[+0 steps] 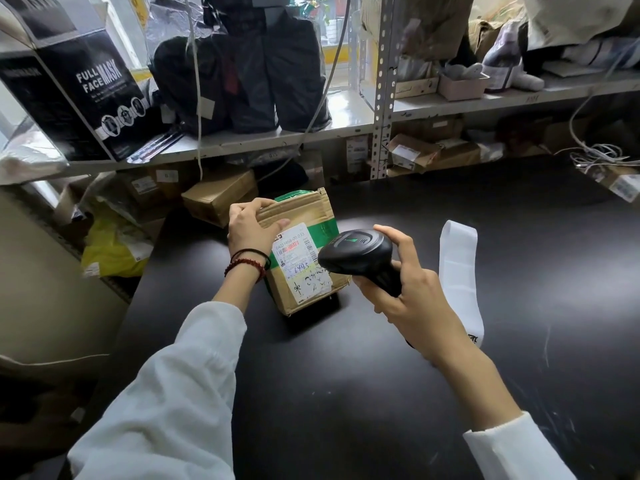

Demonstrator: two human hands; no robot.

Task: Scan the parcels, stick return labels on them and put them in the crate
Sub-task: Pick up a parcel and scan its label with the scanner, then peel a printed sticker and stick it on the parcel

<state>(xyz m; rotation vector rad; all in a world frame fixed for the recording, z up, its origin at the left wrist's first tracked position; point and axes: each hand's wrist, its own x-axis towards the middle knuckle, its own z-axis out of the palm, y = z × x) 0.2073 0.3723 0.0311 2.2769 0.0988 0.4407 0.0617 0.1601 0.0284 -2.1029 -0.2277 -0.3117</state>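
Scanning step, I reckon. The black table (381, 375) fills the lower frame, and the parcel (311, 216) rests on it at centre. To its right the white label strip (459, 271) lies ready. My left hand (249, 230) grips the parcel's far upper edge, which should stop it sliding. My right hand (412, 292) is wrapped round the scanner (356, 254), its nose just beside the shipping label (301, 261). I'd aim squarely at the barcode, not the blue handwriting. The parcel is a dented brown carton with green tape across it, and its label is wrinkled.

Fine print on parcel label (300, 263) illegible
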